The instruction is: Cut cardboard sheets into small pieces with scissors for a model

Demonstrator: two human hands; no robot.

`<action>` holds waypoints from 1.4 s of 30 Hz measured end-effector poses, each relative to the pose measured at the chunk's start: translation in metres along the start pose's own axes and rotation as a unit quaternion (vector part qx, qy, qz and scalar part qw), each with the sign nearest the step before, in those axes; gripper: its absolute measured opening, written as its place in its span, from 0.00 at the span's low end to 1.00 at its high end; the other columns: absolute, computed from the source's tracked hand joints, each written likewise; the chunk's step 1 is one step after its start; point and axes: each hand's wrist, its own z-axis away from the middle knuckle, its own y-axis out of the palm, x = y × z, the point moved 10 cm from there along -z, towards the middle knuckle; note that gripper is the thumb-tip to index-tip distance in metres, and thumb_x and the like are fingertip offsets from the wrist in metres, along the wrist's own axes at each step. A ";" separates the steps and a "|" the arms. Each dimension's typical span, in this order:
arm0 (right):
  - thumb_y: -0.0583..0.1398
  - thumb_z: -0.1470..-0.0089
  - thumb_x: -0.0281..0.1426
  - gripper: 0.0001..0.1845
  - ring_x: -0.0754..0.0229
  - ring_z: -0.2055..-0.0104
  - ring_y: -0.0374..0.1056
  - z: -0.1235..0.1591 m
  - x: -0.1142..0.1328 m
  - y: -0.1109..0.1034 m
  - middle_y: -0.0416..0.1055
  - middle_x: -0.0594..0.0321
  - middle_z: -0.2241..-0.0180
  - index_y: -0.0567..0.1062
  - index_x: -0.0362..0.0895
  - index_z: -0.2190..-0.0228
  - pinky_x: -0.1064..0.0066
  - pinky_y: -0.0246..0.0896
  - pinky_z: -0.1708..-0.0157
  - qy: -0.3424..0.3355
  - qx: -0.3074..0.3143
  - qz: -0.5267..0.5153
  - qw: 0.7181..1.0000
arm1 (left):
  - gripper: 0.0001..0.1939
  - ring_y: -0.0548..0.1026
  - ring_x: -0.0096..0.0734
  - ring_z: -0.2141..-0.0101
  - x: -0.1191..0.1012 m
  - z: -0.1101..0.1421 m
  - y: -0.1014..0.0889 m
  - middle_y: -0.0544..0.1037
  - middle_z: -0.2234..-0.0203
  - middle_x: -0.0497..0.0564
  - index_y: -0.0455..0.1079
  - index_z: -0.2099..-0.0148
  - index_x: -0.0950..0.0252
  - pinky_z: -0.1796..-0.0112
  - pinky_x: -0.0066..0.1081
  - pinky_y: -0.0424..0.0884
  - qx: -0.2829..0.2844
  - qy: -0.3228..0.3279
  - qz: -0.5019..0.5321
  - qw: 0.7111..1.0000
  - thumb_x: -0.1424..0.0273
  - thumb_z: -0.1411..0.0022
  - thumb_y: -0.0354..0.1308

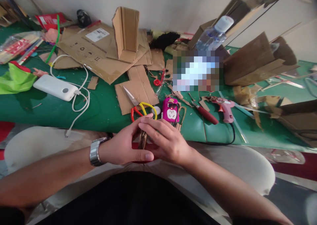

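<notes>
My left hand (121,147) and my right hand (170,141) are cupped together at the near edge of the bench. Between them is a small brown, dark-streaked piece (143,139), mostly covered by my fingers, so its kind does not show. Both hands are closed around it, the right fingers lying over its top. Just beyond my fingertips lie scissors (133,101) with yellow and orange handles, their blades over a piece of cardboard (121,101). A magenta power socket (170,110) with a lit red light sits close to my right hand.
On the green bench (104,104) are a white power bank (55,87) with cable, flattened cardboard (99,56), a dark red-handled tool (208,115) and a pink glue gun (226,109). A water bottle (210,37) and cardboard forms (255,60) stand at right. One patch is pixelated.
</notes>
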 end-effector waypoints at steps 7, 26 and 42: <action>0.58 0.30 0.23 0.33 0.42 0.37 0.75 -0.002 0.007 0.013 0.78 0.42 0.39 0.63 0.39 0.27 0.48 0.76 0.43 0.016 0.013 0.033 0.999 | 0.30 0.70 0.52 0.30 0.002 0.012 -0.001 0.75 0.35 0.61 0.66 0.30 0.61 0.27 0.57 0.65 -0.091 0.042 -0.115 0.988 0.81 0.32 0.55; 0.69 0.33 0.32 0.11 0.49 0.49 0.76 -0.006 -0.022 -0.021 0.75 0.53 0.51 0.79 0.48 0.49 0.54 0.77 0.49 0.105 -0.028 -0.193 0.975 | 0.39 0.77 0.50 0.38 -0.036 0.005 0.016 0.77 0.38 0.56 0.61 0.26 0.54 0.36 0.49 0.75 0.095 0.162 -0.176 0.966 0.82 0.36 0.56; 0.71 0.34 0.31 0.06 0.49 0.53 0.76 -0.002 -0.035 -0.016 0.79 0.55 0.57 0.82 0.46 0.57 0.52 0.76 0.52 0.178 -0.048 -0.175 0.967 | 0.05 0.77 0.34 0.66 -0.035 -0.007 -0.005 0.81 0.65 0.51 0.73 0.56 0.63 0.64 0.31 0.72 0.000 0.104 -0.271 0.957 0.68 0.29 0.65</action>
